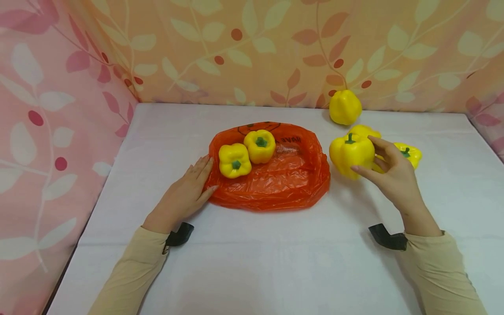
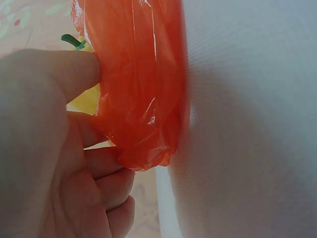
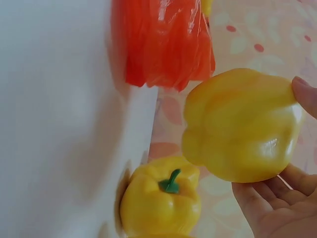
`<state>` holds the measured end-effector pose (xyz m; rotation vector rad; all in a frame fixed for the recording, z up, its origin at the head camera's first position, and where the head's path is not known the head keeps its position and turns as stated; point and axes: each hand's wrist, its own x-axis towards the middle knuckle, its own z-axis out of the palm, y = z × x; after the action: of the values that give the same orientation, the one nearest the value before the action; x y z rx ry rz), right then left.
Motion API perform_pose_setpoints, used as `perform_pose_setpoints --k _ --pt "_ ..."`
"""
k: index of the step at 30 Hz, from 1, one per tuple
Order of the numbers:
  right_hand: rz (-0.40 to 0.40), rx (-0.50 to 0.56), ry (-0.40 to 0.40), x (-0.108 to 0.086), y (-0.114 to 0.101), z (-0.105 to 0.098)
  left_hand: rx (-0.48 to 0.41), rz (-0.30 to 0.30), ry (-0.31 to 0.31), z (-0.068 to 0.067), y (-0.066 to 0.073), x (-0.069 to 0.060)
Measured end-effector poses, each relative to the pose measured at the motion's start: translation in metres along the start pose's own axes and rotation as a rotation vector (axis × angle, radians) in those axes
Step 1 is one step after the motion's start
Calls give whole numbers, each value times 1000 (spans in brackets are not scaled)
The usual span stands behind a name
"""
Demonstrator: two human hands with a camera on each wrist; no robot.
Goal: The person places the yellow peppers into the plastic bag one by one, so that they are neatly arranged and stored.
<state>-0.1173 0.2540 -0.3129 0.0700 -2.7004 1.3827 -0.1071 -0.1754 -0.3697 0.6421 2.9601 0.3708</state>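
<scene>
My right hand (image 1: 397,175) holds a yellow bell pepper (image 1: 350,153) between thumb and fingers, raised off the table just right of an open red plastic bag (image 1: 275,199). In the right wrist view the held bell pepper (image 3: 242,126) shows its smooth side. Against the bag's left side rests my left hand (image 1: 187,188), its fingers fairly straight and its thumb near the front corner. The left wrist view shows that thumb (image 2: 79,74) touching the bag's wall (image 2: 138,84). Inside the bag, at its left, sit two yellow bell peppers, one in front (image 1: 232,162) and one behind (image 1: 258,151).
Another yellow bell pepper (image 1: 345,108) stands at the table's back edge. Two more, one partly hidden (image 1: 364,130) behind the held one and one farther right (image 1: 413,155), lie near my right hand. A patterned curtain (image 1: 244,52) hangs behind the white table (image 1: 252,262).
</scene>
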Motion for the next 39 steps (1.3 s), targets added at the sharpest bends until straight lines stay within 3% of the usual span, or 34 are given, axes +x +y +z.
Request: perform_pose_setpoints --k 9,16,29,39 --pt "-169 103 -50 4 -15 22 6 -5 7 1 -1 0" --pt "-296 181 -151 5 -29 42 0 2 8 1 0 0" --pt "-383 295 -409 9 -40 90 -3 -6 0 0 1 -1" --pt "-392 346 -509 10 -45 118 -4 -5 2 0 0 -1"
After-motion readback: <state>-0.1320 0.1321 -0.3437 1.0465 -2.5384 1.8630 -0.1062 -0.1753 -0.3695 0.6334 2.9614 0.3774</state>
